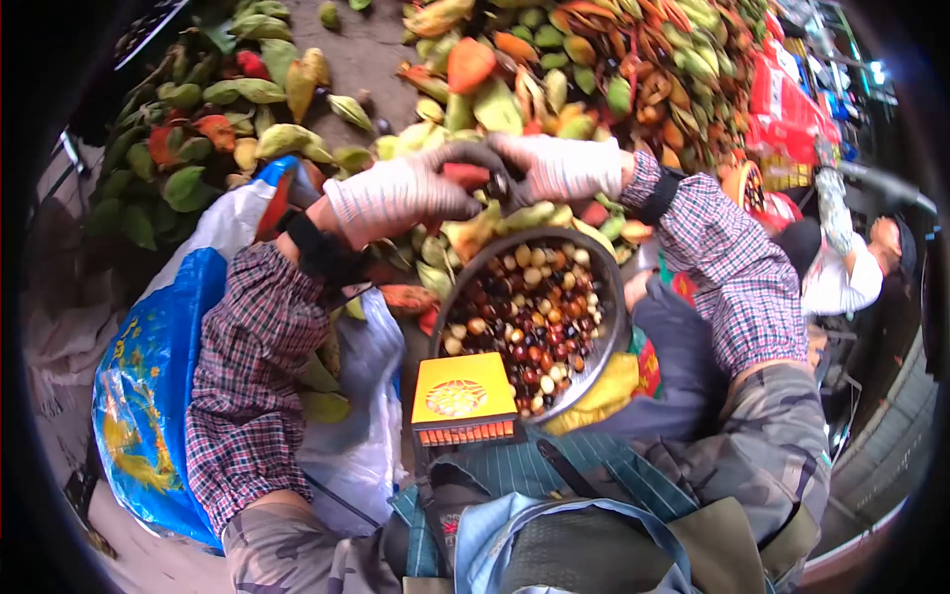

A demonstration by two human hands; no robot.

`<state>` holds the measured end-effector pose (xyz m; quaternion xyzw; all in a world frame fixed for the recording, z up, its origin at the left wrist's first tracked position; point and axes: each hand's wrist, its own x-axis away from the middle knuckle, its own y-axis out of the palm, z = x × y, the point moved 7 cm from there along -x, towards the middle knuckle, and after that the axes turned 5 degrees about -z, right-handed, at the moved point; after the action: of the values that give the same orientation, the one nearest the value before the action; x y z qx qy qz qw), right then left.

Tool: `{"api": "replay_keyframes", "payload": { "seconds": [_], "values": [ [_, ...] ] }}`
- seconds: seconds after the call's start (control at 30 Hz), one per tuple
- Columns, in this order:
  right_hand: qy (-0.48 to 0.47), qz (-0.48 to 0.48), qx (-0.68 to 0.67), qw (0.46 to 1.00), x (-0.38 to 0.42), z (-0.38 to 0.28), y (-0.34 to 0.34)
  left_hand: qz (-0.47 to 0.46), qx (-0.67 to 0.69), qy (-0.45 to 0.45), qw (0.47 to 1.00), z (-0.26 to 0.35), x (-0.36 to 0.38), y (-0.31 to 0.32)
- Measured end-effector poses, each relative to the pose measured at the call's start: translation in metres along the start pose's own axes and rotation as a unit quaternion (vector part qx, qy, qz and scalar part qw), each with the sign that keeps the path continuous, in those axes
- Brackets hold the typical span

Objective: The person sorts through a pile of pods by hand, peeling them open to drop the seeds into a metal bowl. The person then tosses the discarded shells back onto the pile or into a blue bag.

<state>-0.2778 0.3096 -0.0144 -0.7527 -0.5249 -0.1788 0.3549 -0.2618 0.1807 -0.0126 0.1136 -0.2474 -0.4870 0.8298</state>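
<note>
My left hand [411, 195], in a striped glove with dark fingers, is closed round a reddish seed pod [465, 175]. Its fingers meet those of my right hand [554, 170], gloved the same way and closed at the pod's other end. Dark, shiny matter shows between the fingertips, partly hidden by them. Just below my hands stands a round metal bowl [616, 342] full of brown, dark and cream seeds [539, 317]. Green, yellow and orange pods [495, 107] lie right beyond my fingers.
A large heap of pods [683, 59] spreads at the upper right, another [183, 148] at the upper left. A blue and white sack [148, 366] stands by my left arm. An orange box [465, 388] hangs before my chest. Another person [851, 267] sits at the right.
</note>
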Motion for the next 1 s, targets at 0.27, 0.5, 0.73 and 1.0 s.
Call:
{"api": "replay_keyframes", "payload": {
  "seconds": [0.27,0.5,0.73,1.0],
  "values": [
    [0.055,0.015,0.101,0.993,0.074,0.029,0.04,0.292,-0.207,0.099,0.928,0.004,-0.037,-0.13],
    [-0.03,0.13,0.111,0.985,0.061,0.025,0.052,0.301,-0.677,-0.218,0.635,0.013,-0.029,-0.217],
    [-0.111,0.167,0.063,0.978,0.064,0.016,0.03,0.19,-0.82,-0.192,0.505,-0.012,-0.043,-0.193],
    [-0.04,0.351,0.222,0.909,-0.096,-0.003,-0.031,0.266,-0.782,-0.211,0.523,-0.042,-0.015,-0.16]
  ]
}}
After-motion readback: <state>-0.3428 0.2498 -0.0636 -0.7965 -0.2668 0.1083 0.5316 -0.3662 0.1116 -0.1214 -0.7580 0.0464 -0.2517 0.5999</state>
